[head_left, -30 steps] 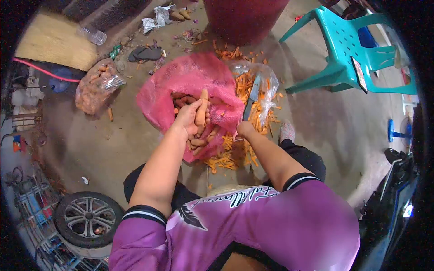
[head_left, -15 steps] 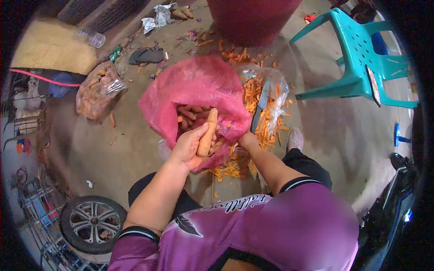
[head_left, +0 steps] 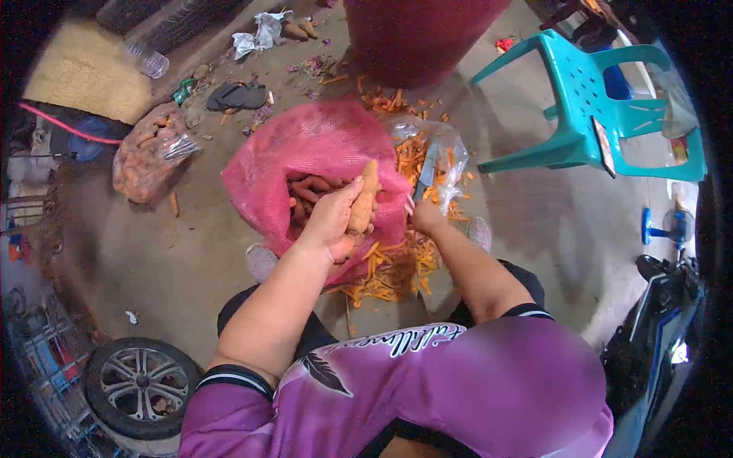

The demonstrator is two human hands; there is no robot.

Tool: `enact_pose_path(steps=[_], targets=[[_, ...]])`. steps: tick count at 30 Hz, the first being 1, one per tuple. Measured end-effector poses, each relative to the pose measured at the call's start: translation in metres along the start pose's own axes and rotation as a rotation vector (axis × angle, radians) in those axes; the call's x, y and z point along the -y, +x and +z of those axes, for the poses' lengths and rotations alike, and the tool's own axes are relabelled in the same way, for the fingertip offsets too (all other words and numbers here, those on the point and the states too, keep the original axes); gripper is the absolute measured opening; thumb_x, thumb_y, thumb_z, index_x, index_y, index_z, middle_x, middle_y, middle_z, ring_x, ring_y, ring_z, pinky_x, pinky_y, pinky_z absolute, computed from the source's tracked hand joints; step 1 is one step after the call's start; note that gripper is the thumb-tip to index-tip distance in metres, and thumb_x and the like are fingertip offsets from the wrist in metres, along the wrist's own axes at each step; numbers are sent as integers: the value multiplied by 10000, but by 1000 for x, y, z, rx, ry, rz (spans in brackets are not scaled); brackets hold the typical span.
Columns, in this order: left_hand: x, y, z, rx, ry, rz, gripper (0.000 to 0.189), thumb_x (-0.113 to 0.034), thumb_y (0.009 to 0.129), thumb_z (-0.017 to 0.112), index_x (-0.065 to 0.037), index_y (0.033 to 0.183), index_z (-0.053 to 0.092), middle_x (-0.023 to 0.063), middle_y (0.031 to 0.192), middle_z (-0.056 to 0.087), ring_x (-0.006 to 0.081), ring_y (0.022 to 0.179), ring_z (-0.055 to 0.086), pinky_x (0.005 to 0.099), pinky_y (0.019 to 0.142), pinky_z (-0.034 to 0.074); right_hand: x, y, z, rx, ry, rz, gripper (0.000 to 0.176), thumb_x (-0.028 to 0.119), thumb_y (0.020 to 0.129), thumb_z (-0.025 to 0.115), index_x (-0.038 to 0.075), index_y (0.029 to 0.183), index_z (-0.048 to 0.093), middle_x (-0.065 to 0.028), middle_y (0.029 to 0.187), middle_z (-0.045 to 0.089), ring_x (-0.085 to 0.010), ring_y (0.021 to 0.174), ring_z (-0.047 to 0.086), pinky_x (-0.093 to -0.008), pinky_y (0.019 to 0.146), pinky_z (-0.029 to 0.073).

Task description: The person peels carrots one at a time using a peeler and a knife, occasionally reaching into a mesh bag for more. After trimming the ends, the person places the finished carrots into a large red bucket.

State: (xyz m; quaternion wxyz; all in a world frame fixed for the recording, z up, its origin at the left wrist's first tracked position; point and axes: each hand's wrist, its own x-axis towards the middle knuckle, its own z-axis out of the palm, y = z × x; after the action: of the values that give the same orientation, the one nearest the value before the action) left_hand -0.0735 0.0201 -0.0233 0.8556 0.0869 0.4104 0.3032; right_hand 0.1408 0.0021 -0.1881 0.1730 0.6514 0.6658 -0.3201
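Observation:
My left hand (head_left: 336, 216) is closed around a thick, unpeeled carrot (head_left: 366, 191), its tip pointing up and away from me. This hand is over the mouth of a pink mesh sack (head_left: 305, 145), where several more carrots (head_left: 308, 188) lie. My right hand (head_left: 429, 217) is at the sack's right edge with its visible fingers stretched out and apart. It covers the lower end of the dark handle of a knife (head_left: 428, 164). The knife lies on orange peelings and clear plastic (head_left: 454, 160); whether my fingers press on the handle is hard to see.
Orange peelings (head_left: 374, 286) are scattered in front of the sack. A filled clear bag (head_left: 149, 156) and a dark slipper (head_left: 237, 96) lie to the left. A large red tub (head_left: 416, 38) stands behind, a green plastic chair (head_left: 569, 99) to the right, and a wheel (head_left: 143, 382) at lower left.
My right hand has moved up towards the knife and now covers the end of its handle. My left hand still holds the carrot, now more upright. The whole view has shifted slightly.

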Motion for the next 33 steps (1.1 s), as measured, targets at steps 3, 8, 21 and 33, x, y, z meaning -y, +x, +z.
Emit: enact_pose_path(steps=[3, 8, 21, 33], targets=[[4, 0, 11, 20, 5, 25, 342, -364, 857, 432, -57, 988, 506, 31, 740, 526, 120, 607, 500, 252, 501, 401, -14, 0, -44, -73, 544, 167, 288, 219, 747, 560, -24, 899, 539, -151, 796, 583, -231, 709, 578, -322, 590, 451], [20, 4, 38, 11, -52, 22, 313, -356, 856, 443, -62, 936, 516, 37, 718, 519, 122, 584, 493, 250, 488, 398, 10, -91, -135, -257, 1169, 152, 339, 346, 820, 495, 9, 836, 534, -47, 715, 528, -144, 626, 505, -243, 559, 410], [47, 34, 46, -13, -191, 6, 275, -308, 855, 430, -74, 948, 538, 53, 770, 571, 158, 655, 549, 289, 545, 450, 50, -111, -154, -311, 1805, -89, 298, 303, 780, 593, 15, 747, 527, -60, 620, 557, -113, 471, 509, -239, 394, 387], [49, 36, 55, -53, -364, 33, 286, -315, 837, 462, -65, 949, 543, 57, 826, 578, 192, 742, 554, 344, 659, 472, 66, -95, -134, -400, 1647, -147, 141, 125, 762, 584, 10, 733, 507, -28, 627, 526, -89, 506, 487, -220, 450, 394]])
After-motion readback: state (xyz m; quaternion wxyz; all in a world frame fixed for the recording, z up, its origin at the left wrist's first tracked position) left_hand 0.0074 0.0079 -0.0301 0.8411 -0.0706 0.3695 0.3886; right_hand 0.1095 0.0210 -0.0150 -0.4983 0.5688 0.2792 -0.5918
